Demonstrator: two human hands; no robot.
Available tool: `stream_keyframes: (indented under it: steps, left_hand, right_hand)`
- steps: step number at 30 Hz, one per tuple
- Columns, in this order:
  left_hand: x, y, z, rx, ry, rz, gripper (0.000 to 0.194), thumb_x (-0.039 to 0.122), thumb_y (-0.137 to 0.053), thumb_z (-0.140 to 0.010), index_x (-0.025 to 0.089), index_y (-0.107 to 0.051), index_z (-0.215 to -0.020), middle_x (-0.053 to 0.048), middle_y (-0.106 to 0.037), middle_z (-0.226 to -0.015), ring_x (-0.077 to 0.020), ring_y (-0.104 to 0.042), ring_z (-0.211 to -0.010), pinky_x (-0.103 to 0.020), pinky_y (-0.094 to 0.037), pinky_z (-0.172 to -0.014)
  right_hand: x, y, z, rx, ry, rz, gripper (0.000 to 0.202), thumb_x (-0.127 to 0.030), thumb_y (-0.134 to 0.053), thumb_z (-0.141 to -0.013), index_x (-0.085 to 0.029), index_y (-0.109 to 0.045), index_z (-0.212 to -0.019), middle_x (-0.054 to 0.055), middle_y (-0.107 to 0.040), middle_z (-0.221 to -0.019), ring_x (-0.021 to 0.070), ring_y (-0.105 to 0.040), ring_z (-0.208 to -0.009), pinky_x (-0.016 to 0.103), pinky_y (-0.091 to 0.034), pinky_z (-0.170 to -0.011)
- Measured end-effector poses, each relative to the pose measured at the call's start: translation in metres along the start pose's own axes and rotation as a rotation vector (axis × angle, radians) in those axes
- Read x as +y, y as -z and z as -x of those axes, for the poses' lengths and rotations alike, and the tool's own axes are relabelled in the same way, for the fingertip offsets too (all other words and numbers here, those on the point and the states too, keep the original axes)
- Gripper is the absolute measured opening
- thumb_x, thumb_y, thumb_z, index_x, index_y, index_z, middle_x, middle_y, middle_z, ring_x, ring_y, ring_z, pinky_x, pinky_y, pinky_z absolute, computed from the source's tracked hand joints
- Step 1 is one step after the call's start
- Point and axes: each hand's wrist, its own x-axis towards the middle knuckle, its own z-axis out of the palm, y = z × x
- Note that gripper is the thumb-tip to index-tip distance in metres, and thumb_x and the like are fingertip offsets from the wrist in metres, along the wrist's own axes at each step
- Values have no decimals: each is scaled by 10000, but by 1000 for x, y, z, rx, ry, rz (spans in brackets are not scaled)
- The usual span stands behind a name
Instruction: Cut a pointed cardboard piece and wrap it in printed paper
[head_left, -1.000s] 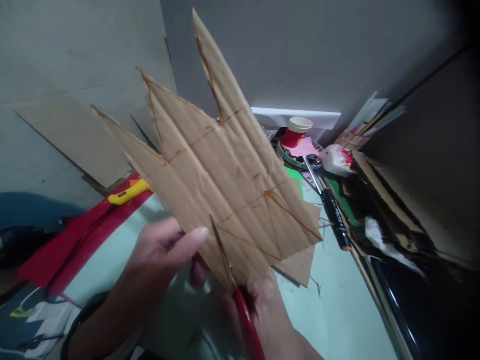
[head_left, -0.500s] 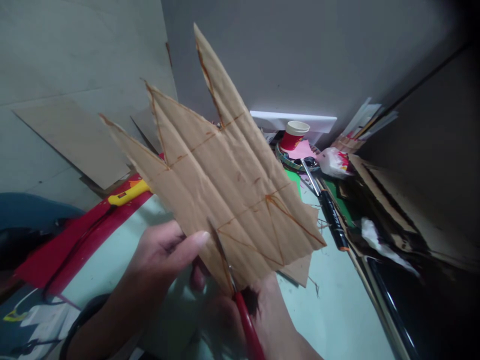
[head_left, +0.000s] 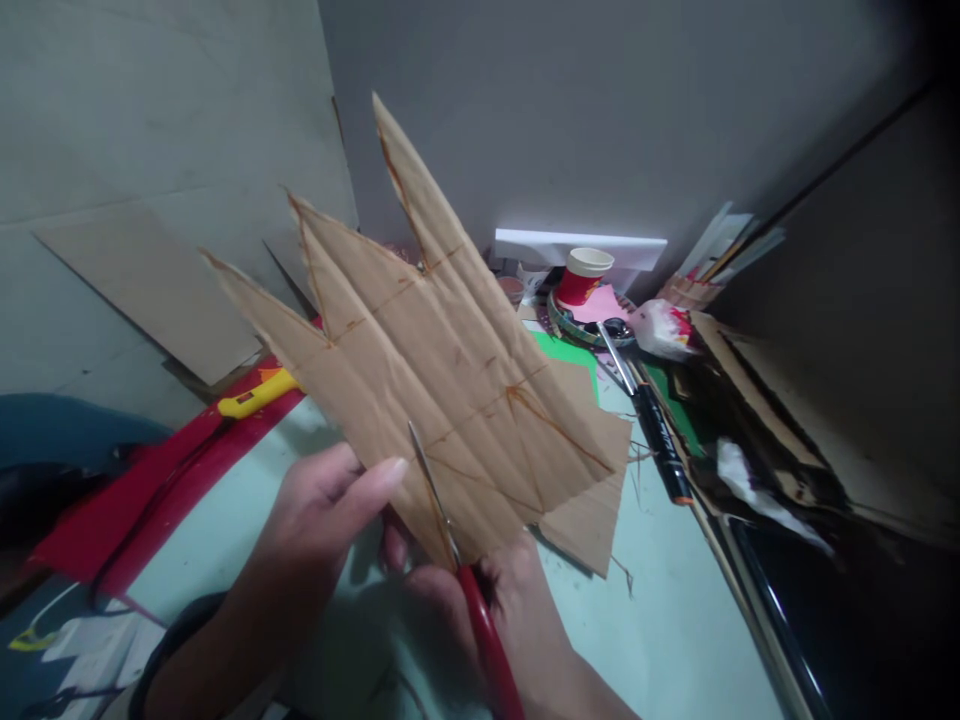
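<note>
A brown cardboard piece [head_left: 405,365] with three pointed spikes along its far edge is held up, tilted, over the table. Brown drawn lines mark zigzag triangles on its near part. My left hand [head_left: 330,500] pinches its left edge, thumb on top and fingers beneath. Red-handled scissors [head_left: 480,625] are in my right hand [head_left: 510,610], which wraps round the handles below the cardboard. One blade lies over the cardboard's near left part, close to a drawn line, its tip beside my left thumb. The other blade is hidden underneath.
Another cardboard sheet [head_left: 585,520] lies on the pale green table [head_left: 667,620]. To the right are a black marker [head_left: 660,440], a red paper cup [head_left: 585,278] and stacked cardboard [head_left: 772,410]. At left, a yellow glue gun [head_left: 259,395] rests on red material [head_left: 150,500].
The cardboard has dropped lower and shifted slightly left, showing more of the sheet beneath. Both hands stay on their holds, and the scissors have moved a little up and left.
</note>
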Motion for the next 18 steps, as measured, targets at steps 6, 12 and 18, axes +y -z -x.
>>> stream_keyframes:
  steps: [6, 12, 18]
  left_hand:
    - [-7, -10, 3, -35, 67, 164, 179, 306, -742, -718, 231, -692, -873, 5, -756, -761, -195, -689, -695, -284, -553, -658]
    - [-16, -10, 5, -51, 51, 248, 161, 350, -754, -734, 210, -693, -685, 17, -615, -477, -127, -562, -445, -210, -427, -456]
    - [-10, -10, 2, 103, -42, 363, 92, 281, -717, -782, 242, -710, -700, 38, -615, -558, -95, -512, -466, -184, -417, -449]
  right_hand:
    - [-9, 2, -1, -44, -52, -237, 157, -249, -647, -806, -184, -727, -926, 22, -745, -901, 226, -682, -886, 283, -462, -907]
    - [-4, 5, 3, -198, -129, -488, 206, -359, -698, -819, -193, -580, -844, -70, -450, -609, 80, -407, -510, 181, -317, -470]
    - [13, 1, 8, -272, -211, -379, 480, -604, -723, -734, -178, -507, -683, -68, -352, -498, 64, -289, -428, 219, -151, -402]
